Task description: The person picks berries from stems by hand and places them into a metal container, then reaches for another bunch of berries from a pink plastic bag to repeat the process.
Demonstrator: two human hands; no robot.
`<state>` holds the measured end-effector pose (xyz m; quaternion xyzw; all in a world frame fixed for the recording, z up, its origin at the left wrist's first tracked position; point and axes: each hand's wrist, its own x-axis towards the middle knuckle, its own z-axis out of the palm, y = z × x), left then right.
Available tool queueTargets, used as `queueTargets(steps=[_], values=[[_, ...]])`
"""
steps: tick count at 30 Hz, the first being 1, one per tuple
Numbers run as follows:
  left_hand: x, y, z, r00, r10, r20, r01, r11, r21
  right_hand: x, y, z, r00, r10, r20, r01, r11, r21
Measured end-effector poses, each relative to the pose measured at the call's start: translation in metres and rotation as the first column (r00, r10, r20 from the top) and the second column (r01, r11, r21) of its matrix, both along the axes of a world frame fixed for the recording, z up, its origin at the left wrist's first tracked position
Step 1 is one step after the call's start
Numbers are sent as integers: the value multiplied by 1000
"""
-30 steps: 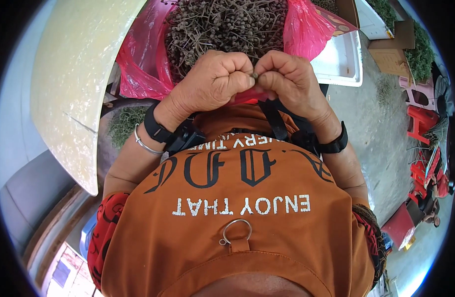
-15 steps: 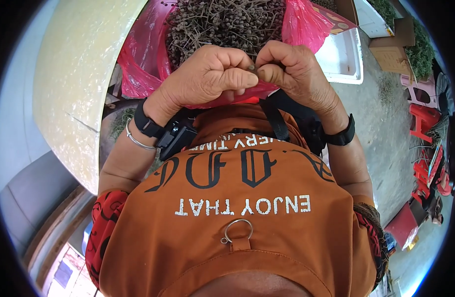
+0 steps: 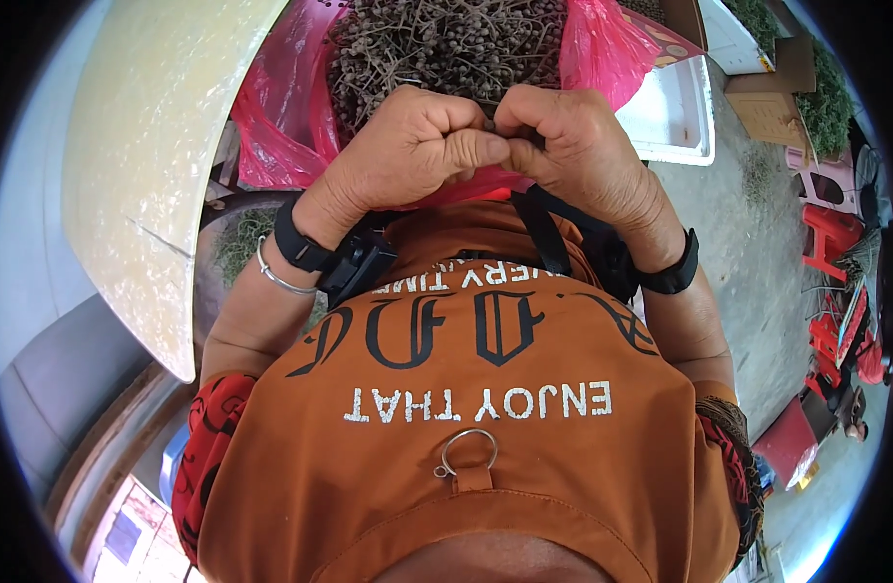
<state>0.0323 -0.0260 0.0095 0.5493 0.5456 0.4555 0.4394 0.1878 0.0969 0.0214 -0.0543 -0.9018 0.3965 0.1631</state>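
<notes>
My left hand (image 3: 412,146) is closed in a pinch, its thumb pressed against the curled forefinger. A small dark bit (image 3: 488,125), looking like one of the dried pods, shows at its fingertips. My right hand (image 3: 575,141) is closed too, thumb and forefinger together, and its fingertips meet those of the left hand. What the right fingers hold is hidden. Just beyond both hands lies a heap of dried brown pods on thin stalks (image 3: 446,49). A bright pink plastic bag (image 3: 286,107) surrounds the heap, its edges spread to both sides.
A pale yellow, glossy board or tabletop (image 3: 145,165) curves along the left. At the right are a white foam box (image 3: 675,112), a cardboard box (image 3: 762,102) with green plants (image 3: 825,97), and red stools (image 3: 832,238). Grey concrete floor (image 3: 728,262) lies between.
My left wrist has shifted slightly right and my right hand has turned inward, its fingers curling closer. The hands stay fingertip to fingertip over the bag's near edge.
</notes>
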Motion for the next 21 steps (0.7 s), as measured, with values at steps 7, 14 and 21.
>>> queueTargets(steps=[7, 14, 21], values=[[6, -8, -3, 942, 63, 328, -28, 993, -112, -1, -2, 5, 994, 88, -60, -96, 982, -160], [7, -5, 4, 983, 5, 183, -29, 991, 129, -4, 8, 6, 968, 210, -141, -228, 965, -129], [10, -1, 19, 851, 112, 514, -158, 986, 46, -2, 2, -15, 995, -42, -93, -13, 852, -524]])
